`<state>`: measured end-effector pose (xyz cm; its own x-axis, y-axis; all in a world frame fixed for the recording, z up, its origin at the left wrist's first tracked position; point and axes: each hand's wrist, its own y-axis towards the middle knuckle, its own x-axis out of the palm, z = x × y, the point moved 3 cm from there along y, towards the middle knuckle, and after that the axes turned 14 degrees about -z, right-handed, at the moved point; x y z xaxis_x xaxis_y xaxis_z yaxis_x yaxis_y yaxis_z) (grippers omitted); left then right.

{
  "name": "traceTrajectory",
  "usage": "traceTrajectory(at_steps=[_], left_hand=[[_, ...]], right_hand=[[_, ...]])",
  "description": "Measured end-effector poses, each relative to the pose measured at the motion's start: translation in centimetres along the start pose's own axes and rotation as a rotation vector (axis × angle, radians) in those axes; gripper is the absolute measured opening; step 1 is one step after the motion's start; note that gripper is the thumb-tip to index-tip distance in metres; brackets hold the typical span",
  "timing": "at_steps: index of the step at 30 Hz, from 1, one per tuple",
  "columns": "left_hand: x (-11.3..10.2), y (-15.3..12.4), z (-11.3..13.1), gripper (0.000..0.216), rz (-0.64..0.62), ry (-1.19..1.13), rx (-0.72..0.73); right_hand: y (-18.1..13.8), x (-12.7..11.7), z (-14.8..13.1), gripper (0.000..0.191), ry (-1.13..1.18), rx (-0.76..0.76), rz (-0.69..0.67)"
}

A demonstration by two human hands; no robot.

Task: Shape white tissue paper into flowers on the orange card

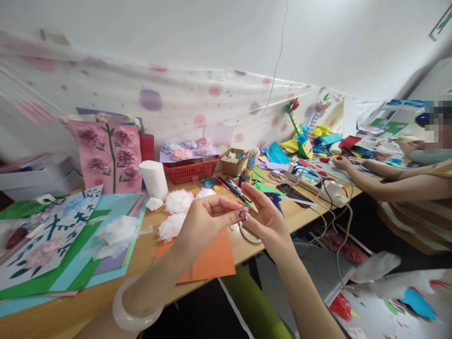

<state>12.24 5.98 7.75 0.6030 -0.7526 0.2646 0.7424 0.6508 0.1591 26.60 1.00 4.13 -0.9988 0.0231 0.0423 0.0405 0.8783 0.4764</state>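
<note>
Left hand (205, 221) pinches a tape strip; right hand (266, 216), grip spread, holds the tape ring (247, 234); loose strip may self-stick.

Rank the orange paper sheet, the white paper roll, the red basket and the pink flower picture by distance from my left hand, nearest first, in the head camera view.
From the left hand:
1. Orange paper sheet, on the table directly under the hand.
2. White paper roll, upright, behind and to the left.
3. Red basket, farther back by the wall; close to the roll in rank.
4. Pink flower picture, leaning far left at the back.
</note>
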Motion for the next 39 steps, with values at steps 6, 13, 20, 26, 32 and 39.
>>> traceTrajectory(at_steps=[6, 13, 20, 26, 32, 39], left_hand=[[-0.4, 0.4, -0.4, 0.025, 0.116, -0.150, 0.042], [-2.2, 0.4, -0.4, 0.021, 0.266, -0.387, -0.049], [-1.4, 0.5, -1.2, 0.018, 0.201, -0.457, -0.106], [0.3, 0.1, -3.2, 0.023, 0.130, -0.500, -0.063], [1.1, -0.8, -5.0, 0.020, 0.176, -0.591, -0.162], [0.1, -1.6, -5.8, 0.047, 0.148, -0.762, -0.158]], right_hand=[[-0.6, 0.5, -0.8, 0.041, -0.171, -0.123, 0.094], [-1.9, -0.6, -0.9, 0.018, -0.201, -0.131, 0.282], [-2.9, 1.7, -0.6, 0.030, -0.214, -0.140, 0.355], [-1.6, 3.9, 1.0, 0.026, -0.087, -0.059, 0.319], [-1.7, 2.5, 2.7, 0.021, -0.117, 0.025, 0.509], [-2.0, 0.9, 3.4, 0.020, -0.102, 0.056, 0.508]])
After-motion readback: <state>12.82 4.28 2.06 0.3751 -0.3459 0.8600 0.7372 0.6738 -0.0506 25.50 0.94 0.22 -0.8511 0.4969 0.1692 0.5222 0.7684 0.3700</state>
